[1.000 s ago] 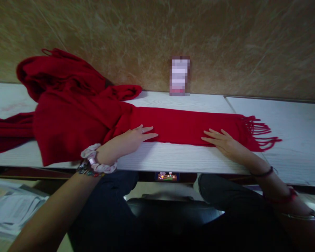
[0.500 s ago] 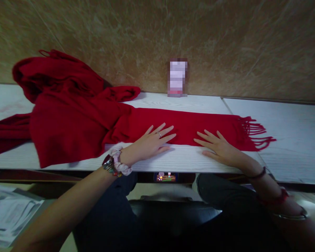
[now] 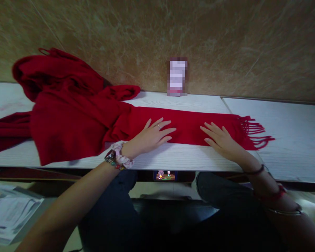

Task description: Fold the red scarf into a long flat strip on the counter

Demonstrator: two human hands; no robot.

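A red scarf (image 3: 187,122) stretches flat along the white counter, its fringed end to the right. Leftward it runs into a loose, rumpled heap of the same red cloth (image 3: 70,119), partly piled against the wall. My left hand (image 3: 151,137) lies on the scarf's middle with fingers spread, a ring on one finger and a scrunchie and beads at the wrist. My right hand (image 3: 223,143) rests palm down on the scarf nearer the fringe, fingers apart. Neither hand grips the cloth.
An upright, blurred-out phone-shaped object (image 3: 177,77) leans on the brown marbled wall (image 3: 238,45). The white counter (image 3: 291,140) has a seam at right. Below its edge are a lit screen (image 3: 165,175), my legs, and papers (image 3: 12,211) in a tray at lower left.
My right hand has slid slightly right and farther onto the scarf. My left hand has shifted a little away from me, its thumb now over the cloth. The scarf lies nearly the same.
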